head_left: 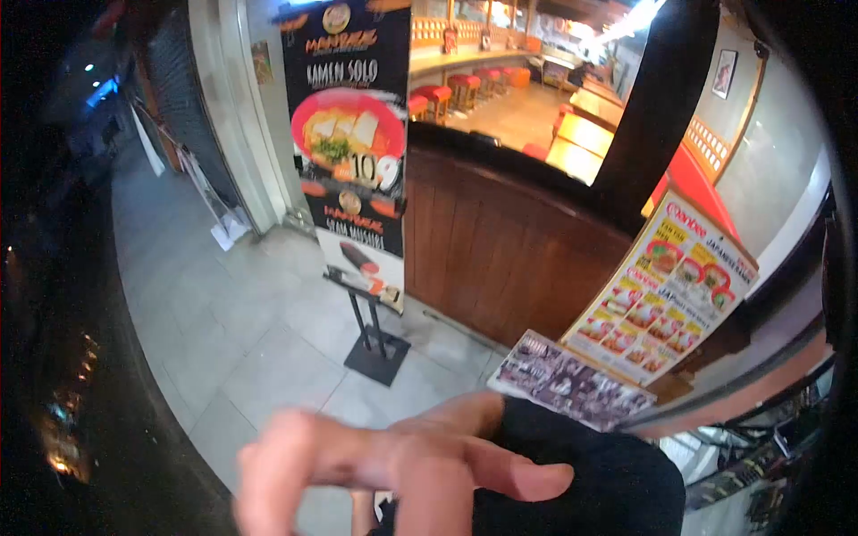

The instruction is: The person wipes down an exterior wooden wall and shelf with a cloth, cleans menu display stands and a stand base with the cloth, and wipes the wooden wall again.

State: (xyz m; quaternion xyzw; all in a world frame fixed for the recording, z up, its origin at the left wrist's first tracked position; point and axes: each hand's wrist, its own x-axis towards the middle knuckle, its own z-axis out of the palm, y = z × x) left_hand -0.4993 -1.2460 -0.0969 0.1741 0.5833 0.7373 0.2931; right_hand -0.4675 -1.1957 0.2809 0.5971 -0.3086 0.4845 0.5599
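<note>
My right hand (pixel 402 464) is raised close to the camera at the bottom middle, slightly blurred. Its fingers are bent and apart, the thumb points right, and nothing shows between them. A black sleeve (pixel 590 464) lies behind it on the right. Below the hand, a narrow strip of skin (pixel 362 512) shows at the lower edge beside something small and pale; whether this is my left hand I cannot make out. Farther off, beyond my right hand, stands a tall ramen poster (pixel 353 161) on a black metal stand (pixel 377 355).
A wooden half-wall (pixel 509 241) fronts a lit restaurant with red stools (pixel 465 85). An illustrated menu board (pixel 661 295) leans at the right, with a dark photo-covered panel (pixel 567 380) at its foot. Grey paving tiles (pixel 259 357) run left towards a dark street.
</note>
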